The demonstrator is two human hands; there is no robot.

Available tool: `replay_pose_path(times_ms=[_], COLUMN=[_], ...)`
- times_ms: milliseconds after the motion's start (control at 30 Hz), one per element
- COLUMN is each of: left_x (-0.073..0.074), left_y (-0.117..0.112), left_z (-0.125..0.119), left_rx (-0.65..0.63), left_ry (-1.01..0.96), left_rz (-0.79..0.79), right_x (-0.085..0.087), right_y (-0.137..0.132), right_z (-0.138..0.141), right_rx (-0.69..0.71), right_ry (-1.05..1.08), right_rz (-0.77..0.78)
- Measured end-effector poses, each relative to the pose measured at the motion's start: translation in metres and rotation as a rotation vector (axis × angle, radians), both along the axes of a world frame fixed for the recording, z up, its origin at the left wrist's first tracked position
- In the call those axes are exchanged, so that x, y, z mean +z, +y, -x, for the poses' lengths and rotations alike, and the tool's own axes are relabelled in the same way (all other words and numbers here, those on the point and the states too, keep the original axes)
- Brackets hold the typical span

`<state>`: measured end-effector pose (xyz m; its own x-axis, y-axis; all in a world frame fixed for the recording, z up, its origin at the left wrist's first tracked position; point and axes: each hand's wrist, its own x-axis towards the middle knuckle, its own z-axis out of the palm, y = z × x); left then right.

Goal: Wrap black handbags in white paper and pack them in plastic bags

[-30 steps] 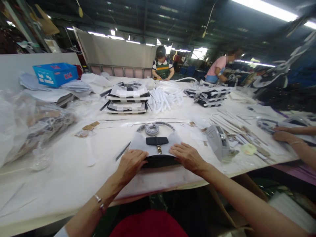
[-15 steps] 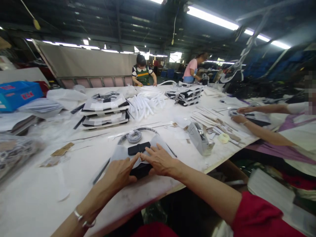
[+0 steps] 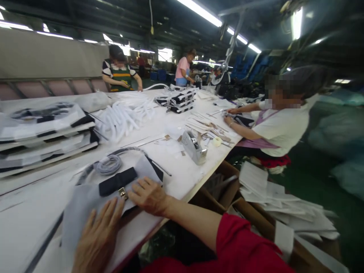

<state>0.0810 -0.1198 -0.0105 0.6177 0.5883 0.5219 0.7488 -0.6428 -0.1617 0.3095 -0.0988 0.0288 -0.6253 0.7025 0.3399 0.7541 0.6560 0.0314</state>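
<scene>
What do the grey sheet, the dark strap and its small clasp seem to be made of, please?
Grey sheet: probably thin paper or non-woven wrap, matte and softly creased. Dark strap: perhaps leather or imitation, smooth, dull sheen. Clasp: likely metal, gold-toned and glinting.

Long ceiling tubes [image 3: 199, 11], high above the right hand [image 3: 148, 195], give strong white light and are burnt out with glare. The table [image 3: 182, 172] just beyond that hand is evenly bright, with only soft, faint shadows. The left hand [image 3: 98, 237] is blurred. Straight lines bend toward the edges, and the area far right of the hands is dim and smeared.
</scene>
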Motion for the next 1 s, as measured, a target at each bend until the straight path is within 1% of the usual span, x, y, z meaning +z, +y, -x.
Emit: replay_pose_path(times_ms=[100,167,233,300,367,467,600,667,733,767,833,867,933,1000], left_x=[-0.001,-0.003,-0.003,-0.001,0.002,0.005,-0.001,-0.005,-0.007,-0.007,-0.008,-0.008,-0.011,-0.017], left_y=[-0.005,-0.004,0.0,0.006,0.011,0.016,0.015,0.013,0.01,0.009,0.007,0.006,0.006,0.007], left_z=[-0.005,-0.006,-0.004,-0.001,0.004,0.009,0.005,0.003,0.002,0.002,0.001,0.0,-0.003,-0.004], left_rx=[0.019,0.009,0.003,0.009,-0.011,-0.03,0.029,0.04,0.048,0.062,0.083,0.093,0.111,0.122], left_ry=[-0.017,-0.003,0.029,0.061,0.091,0.12,0.104,0.104,0.105,0.096,0.072,0.046,-0.017,-0.075], left_rz=[0.084,0.109,0.121,0.122,0.097,0.052,-0.002,-0.035,-0.07,-0.081,-0.092,-0.095,-0.104,-0.133], right_x=[-0.003,-0.009,-0.016,-0.019,-0.018,-0.018,-0.029,-0.029,-0.019,-0.01,0.014,0.027,0.05,0.063], right_y=[-0.01,-0.015,-0.017,-0.015,-0.013,-0.01,-0.01,-0.014,-0.016,-0.015,-0.005,0.005,0.035,0.079], right_z=[-0.005,-0.007,-0.007,-0.009,-0.013,-0.022,-0.028,-0.028,-0.03,-0.033,-0.039,-0.042,-0.045,-0.042], right_rx=[-0.105,-0.192,-0.23,-0.204,-0.154,-0.153,-0.157,-0.144,-0.12,-0.108,-0.113,-0.13,-0.173,-0.198], right_ry=[0.01,0.035,0.057,0.084,0.124,0.188,0.223,0.254,0.294,0.325,0.427,0.488,0.599,0.671], right_rz=[-0.074,-0.066,-0.028,0.007,0.025,0.057,0.135,0.178,0.236,0.277,0.375,0.416,0.467,0.514])
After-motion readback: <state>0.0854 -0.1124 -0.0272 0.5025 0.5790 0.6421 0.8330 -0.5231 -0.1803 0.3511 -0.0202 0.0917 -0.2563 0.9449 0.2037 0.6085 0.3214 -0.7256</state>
